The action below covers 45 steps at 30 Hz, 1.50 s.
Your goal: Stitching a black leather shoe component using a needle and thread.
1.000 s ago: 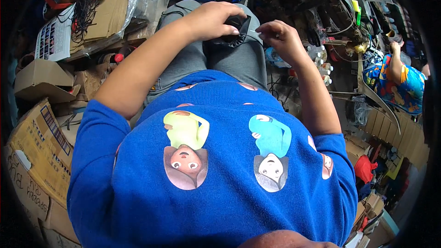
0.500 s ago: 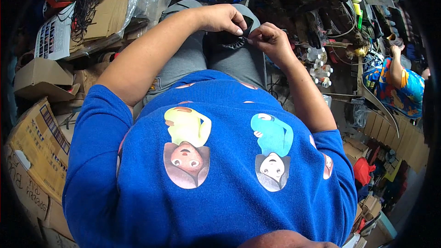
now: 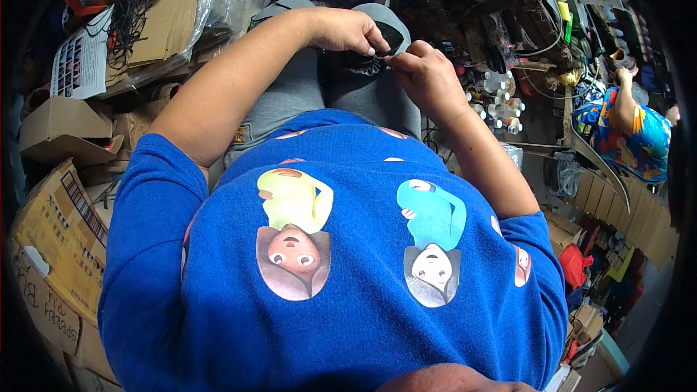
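Note:
A black piece that looks like a shoe (image 3: 361, 65), with a row of pale loops or stitches along it, rests across my thighs near the knees. My left hand (image 3: 350, 32) is closed on its far left side, thumb and fingers pressed together. Beside it, my right hand (image 3: 427, 78) is closed in a pinch at the shoe's right edge, by the row of loops. Whatever thin thing sits between the right fingertips is too small to make out. Both hands partly cover the shoe.
Flattened cardboard (image 3: 170, 25) with dark cords (image 3: 131, 18) lies at the far left, above an open carton (image 3: 69, 127). Several small bottles (image 3: 501, 101) stand right of my knees. At the far right, another person in a colourful shirt (image 3: 628, 127) holds a brown shoe (image 3: 622, 58).
My right hand has turned slightly and shifted a little down and left, its fingers more curled. The left hand stays nearly in place on the shoe.

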Tool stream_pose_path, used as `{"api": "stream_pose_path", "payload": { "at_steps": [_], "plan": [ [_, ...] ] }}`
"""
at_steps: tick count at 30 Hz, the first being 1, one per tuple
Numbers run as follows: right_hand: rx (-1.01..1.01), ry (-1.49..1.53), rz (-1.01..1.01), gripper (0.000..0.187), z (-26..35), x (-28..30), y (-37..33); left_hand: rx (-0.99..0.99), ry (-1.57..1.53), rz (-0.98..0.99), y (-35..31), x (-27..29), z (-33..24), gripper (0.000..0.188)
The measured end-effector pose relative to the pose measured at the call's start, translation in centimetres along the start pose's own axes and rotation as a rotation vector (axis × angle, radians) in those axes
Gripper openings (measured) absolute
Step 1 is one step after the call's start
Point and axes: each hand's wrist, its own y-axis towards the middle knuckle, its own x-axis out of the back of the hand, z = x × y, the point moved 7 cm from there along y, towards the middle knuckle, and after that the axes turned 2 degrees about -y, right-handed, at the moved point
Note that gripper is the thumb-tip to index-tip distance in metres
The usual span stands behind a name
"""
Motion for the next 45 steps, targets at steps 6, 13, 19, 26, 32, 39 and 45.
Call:
{"api": "stream_pose_path", "payload": {
  "at_steps": [6, 13, 19, 26, 32, 39, 45],
  "plan": [
    [0.170, -0.237, 0.159, 0.017, 2.9, 0.4, 1.7, -0.060, 0.017, 0.009, -0.5, 0.0, -1.3, 0.030],
    [-0.087, 0.119, 0.170, 0.012, -2.1, -1.6, 2.4, -0.155, 0.151, -0.354, 0.3, 1.5, -0.8, 0.029],
    [0.033, -0.025, 0.139, 0.012, -0.2, 1.1, 2.8, -0.181, 0.294, -0.345, -0.8, 1.4, -1.5, 0.022],
    [0.034, -0.179, 0.170, 0.012, 0.9, -0.8, 3.4, -0.188, 0.289, -0.390, -0.3, 1.1, -0.7, 0.017],
    [-0.249, 0.516, 0.205, 0.021, -4.0, -3.3, 1.6, -0.249, 0.262, -0.587, -2.3, 1.8, -1.2, 0.026],
    [-0.201, 0.582, 0.164, 0.029, -5.5, -3.4, -0.7, -0.006, 0.354, -0.426, -9.3, 0.7, 0.8, 0.027],
    [-0.659, 1.127, -0.432, 0.027, -10.5, -6.0, -0.7, -0.099, -0.475, -0.893, -9.8, 5.0, 3.3, 0.027]
  ]
}}
